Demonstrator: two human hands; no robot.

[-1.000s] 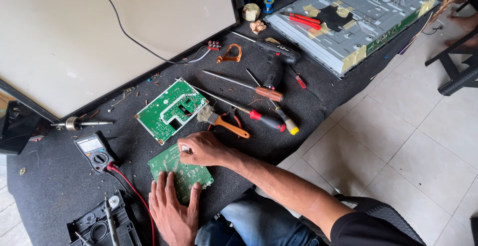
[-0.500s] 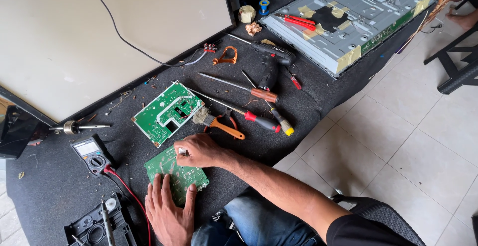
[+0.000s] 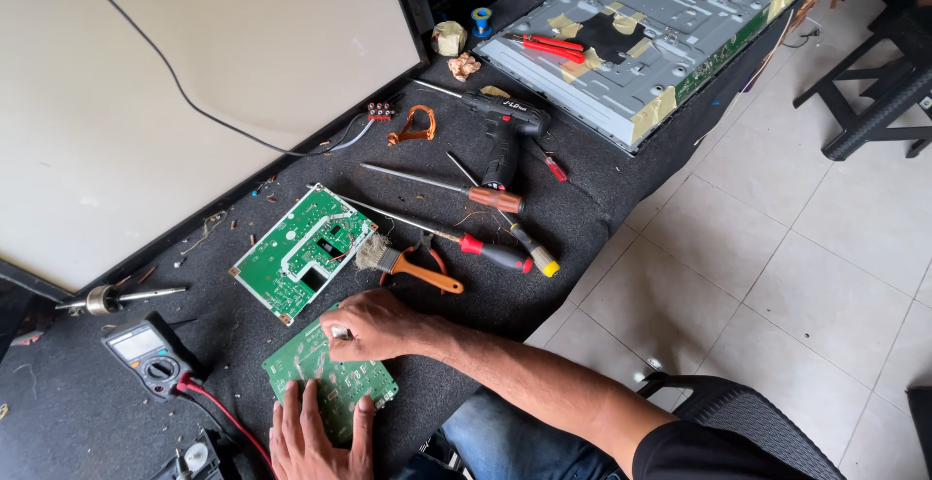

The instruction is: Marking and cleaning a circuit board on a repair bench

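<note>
A small green circuit board (image 3: 313, 364) lies on the dark mat near the front edge. My left hand (image 3: 320, 436) rests flat on its near end, fingers spread. My right hand (image 3: 374, 325) sits on the board's far edge, with fingers pinched on a small pale part at the board. A larger green circuit board (image 3: 303, 252) lies just beyond it, untouched.
A brush with an orange handle (image 3: 408, 264), several screwdrivers (image 3: 466, 194) and a black power driver (image 3: 505, 126) lie to the right. A multimeter (image 3: 146, 354) with a red lead and a soldering iron (image 3: 116, 297) lie to the left. A large pale panel (image 3: 175, 82) and a metal chassis (image 3: 641, 38) lie farther back. A tiled floor and a black chair (image 3: 738, 422) are to the right.
The view has shifted a little. My right hand stays pinched at the small board's far edge and my left hand stays flat on its near end.
</note>
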